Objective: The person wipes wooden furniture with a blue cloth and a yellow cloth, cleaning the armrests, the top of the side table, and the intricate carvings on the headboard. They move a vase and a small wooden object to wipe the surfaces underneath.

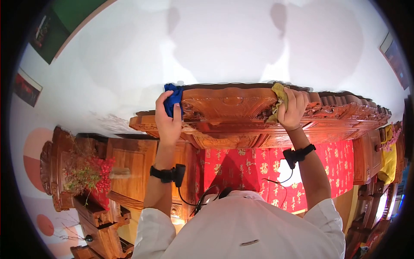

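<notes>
My left hand [167, 118] grips a bunched blue cloth [174, 100], pressed over the top edge of a carved reddish-brown wooden backrest [233, 103]. Farther right along the same edge, my right hand [294, 108] is closed round a crumpled yellow-green cloth [279, 96]. That cloth lies against the carved relief of the wood. Both arms reach forward, each with a black strapped device on the wrist and a thin cable. Parts of both cloths are hidden under my fingers.
A white wall [224, 47] rises directly behind the backrest. Below lies a red seat cushion [319, 172] with gold characters. Wooden cabinetry with red berries [102, 175] stands at left. A yellow cloth [388, 162] hangs at right. Framed pictures are on the walls.
</notes>
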`<state>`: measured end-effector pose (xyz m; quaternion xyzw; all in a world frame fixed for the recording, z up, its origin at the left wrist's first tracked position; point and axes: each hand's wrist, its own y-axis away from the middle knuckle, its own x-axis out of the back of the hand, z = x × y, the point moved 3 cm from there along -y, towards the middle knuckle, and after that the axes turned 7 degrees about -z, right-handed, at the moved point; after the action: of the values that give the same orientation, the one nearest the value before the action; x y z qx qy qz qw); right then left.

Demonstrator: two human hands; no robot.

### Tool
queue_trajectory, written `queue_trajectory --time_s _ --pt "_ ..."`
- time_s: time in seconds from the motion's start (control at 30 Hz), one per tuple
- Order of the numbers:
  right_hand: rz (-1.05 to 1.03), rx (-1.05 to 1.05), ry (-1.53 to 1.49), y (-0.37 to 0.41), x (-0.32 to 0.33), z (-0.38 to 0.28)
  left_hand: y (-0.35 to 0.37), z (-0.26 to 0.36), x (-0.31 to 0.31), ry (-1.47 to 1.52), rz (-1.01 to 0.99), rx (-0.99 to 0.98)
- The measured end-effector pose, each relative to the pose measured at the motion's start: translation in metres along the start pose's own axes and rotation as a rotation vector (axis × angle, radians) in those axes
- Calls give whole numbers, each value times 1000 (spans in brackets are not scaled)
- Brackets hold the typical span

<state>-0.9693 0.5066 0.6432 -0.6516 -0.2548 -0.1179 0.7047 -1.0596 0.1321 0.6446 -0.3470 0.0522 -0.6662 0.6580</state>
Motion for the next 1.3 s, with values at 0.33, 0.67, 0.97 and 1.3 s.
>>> queue_trajectory --time_s 0.33,0.67,0.97,1.3 --pt "38 27 37 5 -5 3 0 -8 1 -78 -168 51" --pt "-1 -1 19 4 -3 1 -11 -7 5 -304 -118 -157" --pt "-45 -261 -278 -16 -3 -33 -6 7 -25 -317 99 -48" --pt "-88 -197 -381 -72 -52 -145 -8 23 -35 -511 115 -262"
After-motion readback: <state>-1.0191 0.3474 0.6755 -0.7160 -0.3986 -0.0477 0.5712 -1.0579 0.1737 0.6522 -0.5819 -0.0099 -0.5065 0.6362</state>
